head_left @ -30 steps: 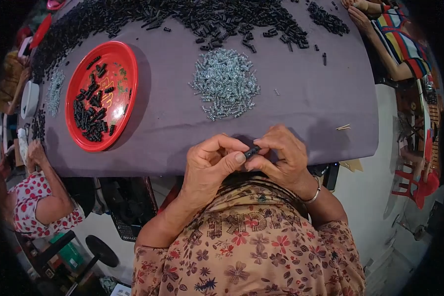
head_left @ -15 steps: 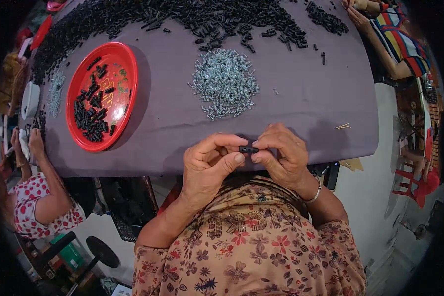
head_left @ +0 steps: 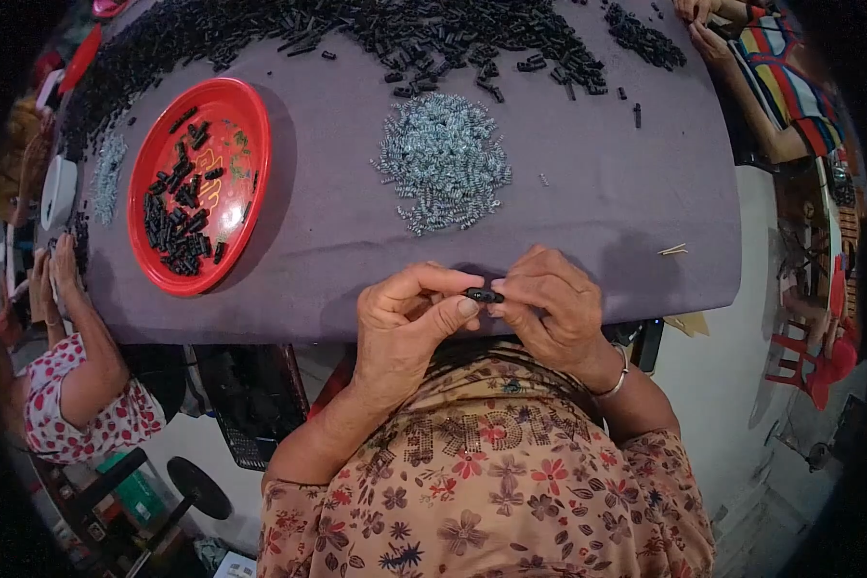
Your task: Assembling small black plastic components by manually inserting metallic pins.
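Between my two hands, near the table's front edge, is a small black cylindrical plastic part. My left hand pinches its left end between thumb and forefinger. At the other end, the fingertips of my right hand close on it, partly covering it. Straight beyond my hands lies a heap of small silvery coil springs, with one loose spring to its right. A round red tray, to the left, holds many similar black parts.
A wide pile of black parts covers the far side of the grey tablecloth. Thin pale sticks lie at the right. Co-workers' arms show at left and an arm at far right. A white container stands at the left edge.
The black part has tilted slightly, its right end lower, and my right fingers have shifted around it. At left, the co-worker's hands have come up flatter and closer together.
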Demonstrator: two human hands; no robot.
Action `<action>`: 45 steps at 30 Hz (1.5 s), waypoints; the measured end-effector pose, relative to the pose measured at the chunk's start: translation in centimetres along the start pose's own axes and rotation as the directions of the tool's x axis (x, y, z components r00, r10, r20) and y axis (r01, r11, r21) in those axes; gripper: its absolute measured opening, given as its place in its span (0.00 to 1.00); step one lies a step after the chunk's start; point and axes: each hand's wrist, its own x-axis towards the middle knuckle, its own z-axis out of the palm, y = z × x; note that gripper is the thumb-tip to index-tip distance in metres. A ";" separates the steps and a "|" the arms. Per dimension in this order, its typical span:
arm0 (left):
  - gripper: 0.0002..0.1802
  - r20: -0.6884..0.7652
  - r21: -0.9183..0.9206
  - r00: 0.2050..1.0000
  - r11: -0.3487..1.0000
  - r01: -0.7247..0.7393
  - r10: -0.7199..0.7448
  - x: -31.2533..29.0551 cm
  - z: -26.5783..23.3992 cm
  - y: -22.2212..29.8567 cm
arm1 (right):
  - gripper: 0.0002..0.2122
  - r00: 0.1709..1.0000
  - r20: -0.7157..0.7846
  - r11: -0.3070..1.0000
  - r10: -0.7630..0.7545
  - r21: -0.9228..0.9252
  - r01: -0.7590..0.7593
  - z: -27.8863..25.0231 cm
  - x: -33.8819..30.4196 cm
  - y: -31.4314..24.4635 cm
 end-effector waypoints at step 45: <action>0.05 -0.055 0.061 0.960 0.959 0.278 -0.275 2.5 2.4 -1.5 | 0.05 0.950 -0.232 0.782 0.211 -0.543 -0.306 -5.4 8.8 11.0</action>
